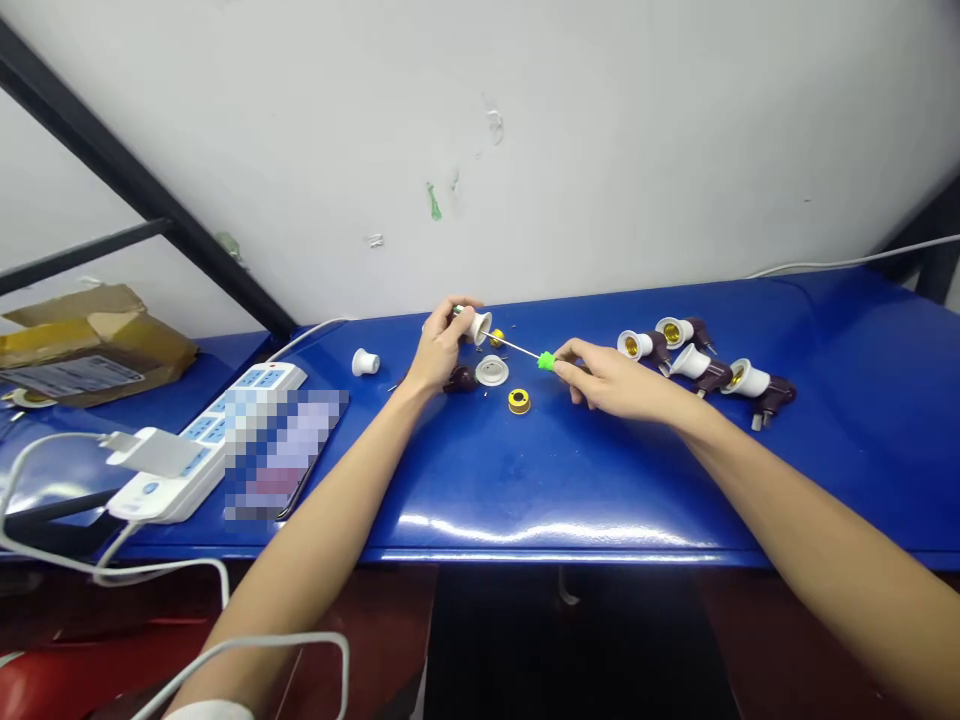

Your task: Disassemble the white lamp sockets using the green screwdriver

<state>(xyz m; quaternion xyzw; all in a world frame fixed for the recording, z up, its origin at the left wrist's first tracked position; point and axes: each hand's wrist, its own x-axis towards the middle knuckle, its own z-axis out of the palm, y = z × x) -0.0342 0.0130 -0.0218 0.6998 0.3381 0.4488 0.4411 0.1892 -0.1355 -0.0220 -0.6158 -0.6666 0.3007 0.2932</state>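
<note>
My left hand point(441, 350) is closed around a white lamp socket shell point(480, 327), its wide mouth turned to the right. In my right hand point(596, 378) is a screwdriver point(546, 360) with a bright green handle; its thin shaft reaches left to the shell's mouth, and the tip is hidden there. Between the hands lie a round white cap point(492, 371) and a yellow ring-shaped piece point(519, 401). A small yellow part point(496, 338) sits just behind the shaft. Below my left hand rests a dark brown plug piece point(460, 379), partly covered.
Several white lamp sockets with brown plugs point(750, 380) lie at the right. Another white shell point(365, 362) stands left of my hands. A power strip point(217, 440) with a white charger, a blurred phone point(289, 455) and an opened package point(97, 345) occupy the left. A white wall closes off the back.
</note>
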